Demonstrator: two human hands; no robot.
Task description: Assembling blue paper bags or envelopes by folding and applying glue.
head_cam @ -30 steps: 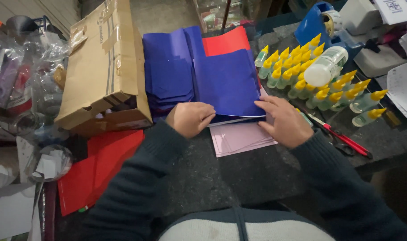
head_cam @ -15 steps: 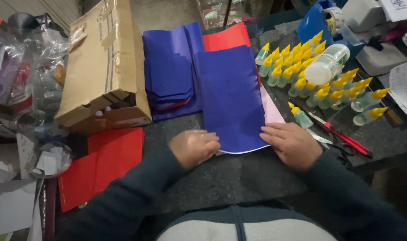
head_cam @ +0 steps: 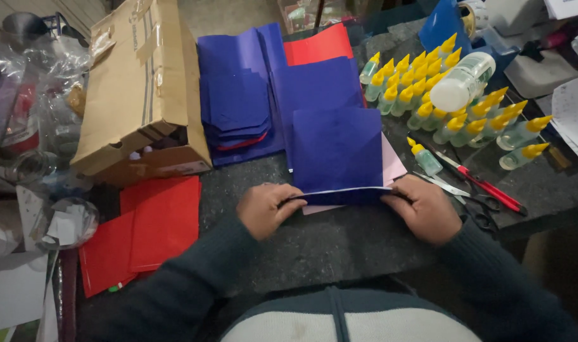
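You sit in a cluttered craft workshop: stacked blue paper sheets (head_cam: 238,101), yellow-capped glue bottles (head_cam: 428,82), red-handled scissors (head_cam: 485,190), a worn cardboard box (head_cam: 137,82)

Dim indoor light over a dark stone worktop (head_cam: 339,253), crowded at every edge. At the left, a worn cardboard box (head_cam: 140,88) and crumpled plastic bags (head_cam: 29,95). Top left, a strip of pale corrugated wall (head_cam: 67,9).

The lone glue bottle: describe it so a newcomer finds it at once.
Start at the cluster of yellow-capped bottles on the dark table. Nearer the right hand, beside the red-handled scissors, the lone glue bottle lies apart, not standing with the cluster.
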